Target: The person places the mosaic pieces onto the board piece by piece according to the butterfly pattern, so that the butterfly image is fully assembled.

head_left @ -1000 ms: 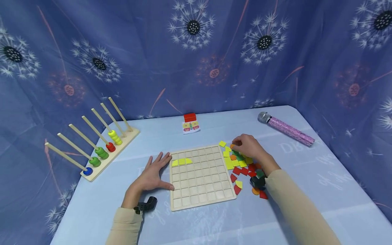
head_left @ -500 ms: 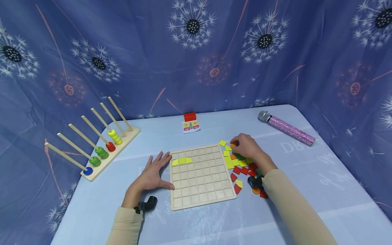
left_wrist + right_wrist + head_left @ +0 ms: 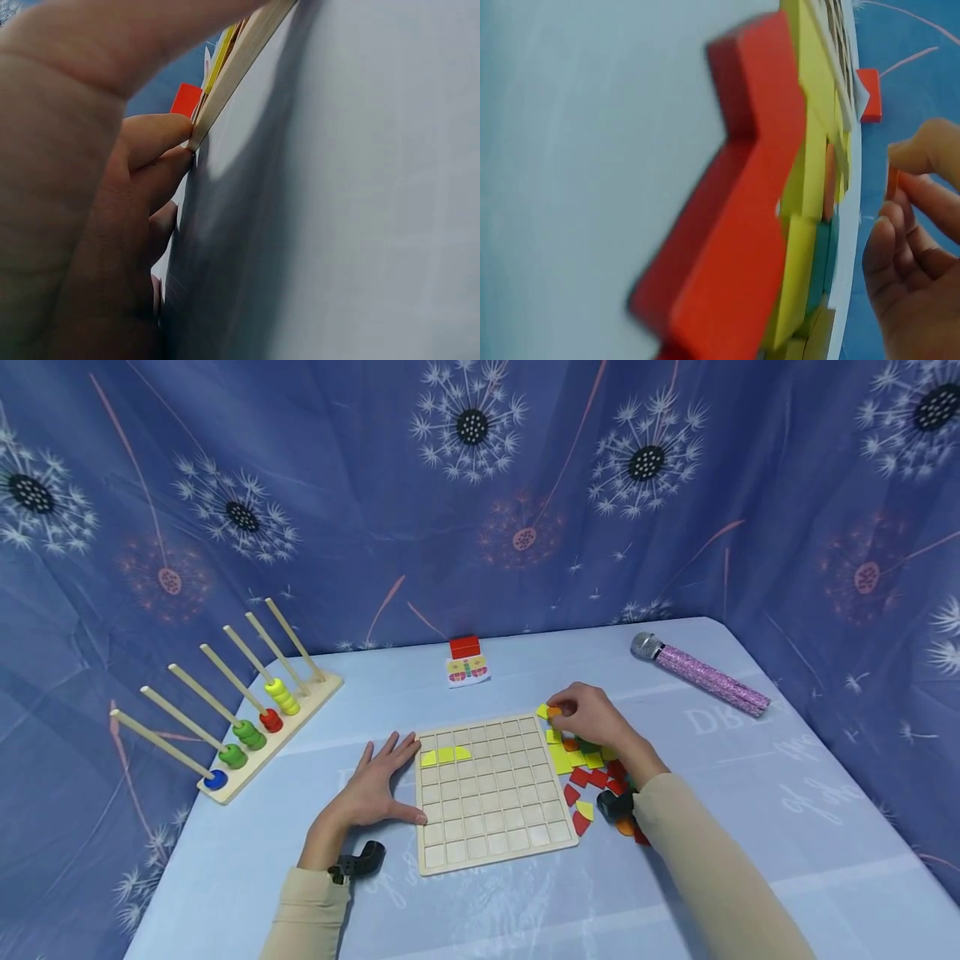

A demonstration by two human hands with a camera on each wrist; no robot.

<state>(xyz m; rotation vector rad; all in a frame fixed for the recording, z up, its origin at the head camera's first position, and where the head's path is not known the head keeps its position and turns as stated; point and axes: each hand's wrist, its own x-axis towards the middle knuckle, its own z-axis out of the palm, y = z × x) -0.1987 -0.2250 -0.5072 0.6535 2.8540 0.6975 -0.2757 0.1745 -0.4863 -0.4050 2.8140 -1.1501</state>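
Note:
A wooden grid board (image 3: 495,797) lies mid-table, with a square yellow tile (image 3: 446,755) between two round-cornered yellow ones in its second row. My left hand (image 3: 375,787) is spread flat, its thumb and a fingertip at the board's left edge; the left wrist view shows fingertips against that wooden edge (image 3: 244,71). Beyond the board's far right corner, my right hand (image 3: 591,714) pinches a small orange tile (image 3: 554,712) between thumb and fingers. The right wrist view has this orange tile (image 3: 892,182) edge-on, most of its face hidden by fingers.
Loose yellow, red, green and orange tiles (image 3: 598,778) lie along the board's right side, partly under the right wrist. A peg abacus (image 3: 315,693) stands left. At the back are a butterfly picture card (image 3: 467,671) against a red block (image 3: 465,647) and a glittery pink microphone (image 3: 705,678).
My right hand has moved a little left and away from me with the orange tile, toward the lone yellow tile by the board's far corner. The left hand stays put.

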